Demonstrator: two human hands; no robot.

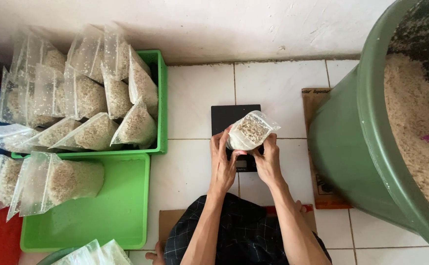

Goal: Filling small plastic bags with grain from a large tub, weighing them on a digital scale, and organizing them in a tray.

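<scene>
While the left hand (223,159) and right hand (268,158) clasp a clear grain-filled plastic bag (250,131) over the flat black scale (229,115), weighing appears underway, needing steady placement.

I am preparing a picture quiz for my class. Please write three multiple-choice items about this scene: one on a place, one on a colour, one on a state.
1. Where is the black scale?
A. on the white tiled floor
B. inside the green crate
C. in the big tub

2. What colour is the flat tray?
A. red
B. green
C. white

3. The small bag over the scale is
A. empty
B. filled with grain
C. lying in the tray

Answers:
1 A, tiles surround it.
2 B, it is bright green.
3 B, the left hand and right hand hold it, pale grain inside.
</scene>
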